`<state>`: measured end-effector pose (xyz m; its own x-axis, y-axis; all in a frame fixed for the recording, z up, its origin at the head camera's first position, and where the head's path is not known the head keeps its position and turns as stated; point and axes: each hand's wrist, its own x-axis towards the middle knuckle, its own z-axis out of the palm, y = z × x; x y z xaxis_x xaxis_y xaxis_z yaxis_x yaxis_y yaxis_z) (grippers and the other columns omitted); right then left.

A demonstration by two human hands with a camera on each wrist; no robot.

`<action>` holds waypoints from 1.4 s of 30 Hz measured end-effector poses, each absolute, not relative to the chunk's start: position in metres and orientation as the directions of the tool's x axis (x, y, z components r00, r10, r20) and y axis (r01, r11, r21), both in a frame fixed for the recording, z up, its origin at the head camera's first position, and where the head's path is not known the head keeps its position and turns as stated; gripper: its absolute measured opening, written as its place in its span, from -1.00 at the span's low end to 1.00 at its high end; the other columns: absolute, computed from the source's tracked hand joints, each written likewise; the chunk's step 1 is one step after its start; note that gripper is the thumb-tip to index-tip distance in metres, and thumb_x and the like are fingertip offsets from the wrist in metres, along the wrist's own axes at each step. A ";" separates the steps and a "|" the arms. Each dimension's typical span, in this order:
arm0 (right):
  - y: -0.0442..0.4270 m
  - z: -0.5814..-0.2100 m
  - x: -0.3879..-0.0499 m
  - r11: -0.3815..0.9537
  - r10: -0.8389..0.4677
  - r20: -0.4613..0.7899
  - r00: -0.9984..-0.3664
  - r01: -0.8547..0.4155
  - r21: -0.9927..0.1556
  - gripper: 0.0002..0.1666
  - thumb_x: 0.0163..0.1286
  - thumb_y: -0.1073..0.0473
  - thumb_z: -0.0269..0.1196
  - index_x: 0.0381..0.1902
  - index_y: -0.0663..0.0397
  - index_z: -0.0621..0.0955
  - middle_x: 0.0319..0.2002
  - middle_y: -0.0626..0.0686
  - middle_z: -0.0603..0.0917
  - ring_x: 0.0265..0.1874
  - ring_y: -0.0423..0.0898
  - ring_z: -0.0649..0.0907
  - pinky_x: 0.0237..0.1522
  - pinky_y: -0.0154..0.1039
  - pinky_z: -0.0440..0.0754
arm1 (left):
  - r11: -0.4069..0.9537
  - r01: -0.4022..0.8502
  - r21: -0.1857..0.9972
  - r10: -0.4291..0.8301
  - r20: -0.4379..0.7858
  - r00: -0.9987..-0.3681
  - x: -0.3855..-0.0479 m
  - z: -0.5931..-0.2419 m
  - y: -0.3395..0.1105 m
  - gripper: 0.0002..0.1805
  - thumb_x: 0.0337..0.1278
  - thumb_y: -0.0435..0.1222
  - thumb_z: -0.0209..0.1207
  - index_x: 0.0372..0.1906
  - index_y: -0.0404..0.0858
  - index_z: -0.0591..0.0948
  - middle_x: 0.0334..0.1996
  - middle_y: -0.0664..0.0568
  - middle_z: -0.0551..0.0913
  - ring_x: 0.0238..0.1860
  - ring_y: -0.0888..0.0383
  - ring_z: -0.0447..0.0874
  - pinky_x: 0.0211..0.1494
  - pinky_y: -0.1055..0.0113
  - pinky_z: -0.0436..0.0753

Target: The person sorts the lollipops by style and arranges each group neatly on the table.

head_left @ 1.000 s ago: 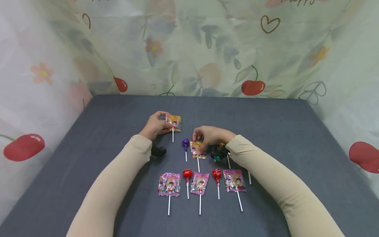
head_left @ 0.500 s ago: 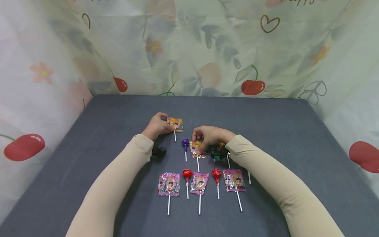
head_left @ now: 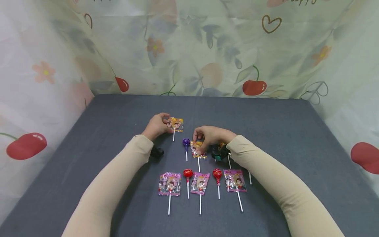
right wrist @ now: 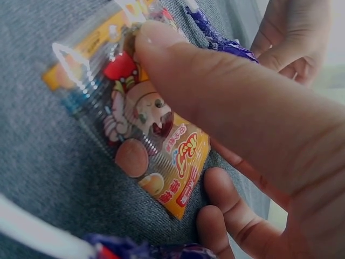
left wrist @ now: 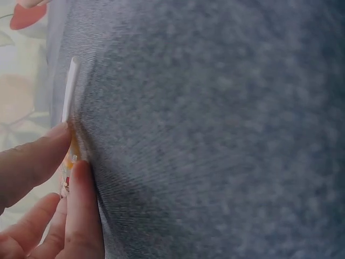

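Observation:
In the head view my left hand [head_left: 157,126] holds a yellow-wrapped lollipop [head_left: 176,125] by the left side of its packet, stick towards me. The left wrist view has thumb and fingers on that packet, its white stick [left wrist: 70,89] poking out past the thumb. My right hand [head_left: 211,135] is on a second yellow-wrapped lollipop [head_left: 195,148], whose packet lies on the table. Seen from the right wrist, the thumb presses the printed packet [right wrist: 145,116] while curled fingers sit at its edge. A purple lollipop [head_left: 186,143] lies just left of it.
Nearer me is a row of pink-wrapped lollipops [head_left: 169,184] and two red lollipops [head_left: 188,173]. More lollipop sticks [head_left: 229,162] show partly hidden beneath my right wrist and its black camera [head_left: 219,153]. The grey table [head_left: 124,112] meets a patterned curtain [head_left: 189,49] behind.
My left hand has shifted slightly right and towards me with its yellow-wrapped lollipop. The right hand stays on the other one.

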<state>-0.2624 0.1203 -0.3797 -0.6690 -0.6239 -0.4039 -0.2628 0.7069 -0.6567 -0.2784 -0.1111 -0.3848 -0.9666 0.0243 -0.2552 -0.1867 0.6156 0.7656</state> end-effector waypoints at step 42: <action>0.118 -0.382 -0.264 0.689 -0.645 -0.388 -0.658 -0.282 -0.667 -0.49 -0.01 0.23 0.54 -0.13 0.10 0.52 -0.23 0.05 0.40 -0.26 -0.09 0.34 -0.26 -0.26 0.31 | 0.705 -0.135 0.696 0.012 -0.202 -0.979 -0.273 -0.394 -0.118 -0.45 -0.07 -0.37 0.43 0.14 -0.20 0.60 -0.21 -0.07 0.56 -0.27 0.09 0.43 -0.32 0.37 0.40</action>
<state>-0.2636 0.1177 -0.3825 -0.6581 -0.6451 -0.3882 -0.2819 0.6892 -0.6675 -0.2734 -0.1182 -0.3938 -0.9793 0.0121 -0.2023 -0.1350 0.7051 0.6961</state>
